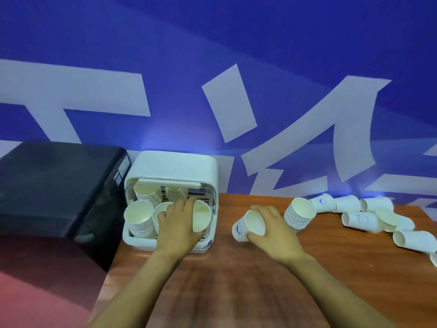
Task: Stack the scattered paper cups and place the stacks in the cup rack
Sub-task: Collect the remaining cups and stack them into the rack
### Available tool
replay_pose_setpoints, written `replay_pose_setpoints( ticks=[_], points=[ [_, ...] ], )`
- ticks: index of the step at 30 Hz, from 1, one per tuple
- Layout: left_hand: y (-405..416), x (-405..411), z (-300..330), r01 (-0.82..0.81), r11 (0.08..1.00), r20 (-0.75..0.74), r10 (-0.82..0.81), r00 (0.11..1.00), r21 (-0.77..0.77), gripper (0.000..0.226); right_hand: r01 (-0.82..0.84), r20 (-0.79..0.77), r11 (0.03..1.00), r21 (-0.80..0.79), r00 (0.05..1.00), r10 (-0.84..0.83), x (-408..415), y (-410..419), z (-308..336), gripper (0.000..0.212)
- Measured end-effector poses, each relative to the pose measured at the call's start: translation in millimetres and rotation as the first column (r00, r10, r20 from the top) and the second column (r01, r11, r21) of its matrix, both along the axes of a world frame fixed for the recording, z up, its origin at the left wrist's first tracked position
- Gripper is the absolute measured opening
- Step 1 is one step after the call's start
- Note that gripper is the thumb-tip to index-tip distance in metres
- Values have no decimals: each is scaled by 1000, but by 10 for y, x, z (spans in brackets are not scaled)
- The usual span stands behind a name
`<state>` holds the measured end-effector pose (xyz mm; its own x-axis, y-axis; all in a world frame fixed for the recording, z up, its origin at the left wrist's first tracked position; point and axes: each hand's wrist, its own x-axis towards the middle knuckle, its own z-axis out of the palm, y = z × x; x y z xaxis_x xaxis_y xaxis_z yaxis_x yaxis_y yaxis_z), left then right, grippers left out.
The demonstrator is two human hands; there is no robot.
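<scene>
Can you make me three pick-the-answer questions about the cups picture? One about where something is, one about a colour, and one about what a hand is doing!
1. Where is the white cup rack?
A. At the table's left end, beside the black machine
B. On the floor
C. At the table's right end

2. What colour is the wall?
A. Green
B. Blue with white shapes
C. Yellow

3. What is the right hand doing?
A. Lying flat, holding nothing
B. Holding a single paper cup
C. Pointing at the wall

Answers:
1 A: the rack stands on the wooden table next to the black machine.
2 B: blue fills the wall, crossed by white shapes.
3 B: its fingers and thumb curl round one cup.
</scene>
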<state>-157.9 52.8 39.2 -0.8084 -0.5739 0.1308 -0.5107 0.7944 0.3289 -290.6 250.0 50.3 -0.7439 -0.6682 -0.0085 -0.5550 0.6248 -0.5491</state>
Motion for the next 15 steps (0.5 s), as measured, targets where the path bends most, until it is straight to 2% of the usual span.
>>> replay_pose_setpoints(
  ticks=[5,7,15],
  points=[
    [-169,-150,-200,17,995,193,2,981,-100,86,-9,44,1000,17,999,8,-104,-85,-126,66],
    [-214,-201,-279,37,987,208,-4,978,-154,87,-3,56,1000,26,998,2,-142,-93,-168,65],
    [-254,-430,-309,136,974,440,-45,897,-179,88,20,59,998,62,998,-24,-174,-93,-287,65]
  ],
)
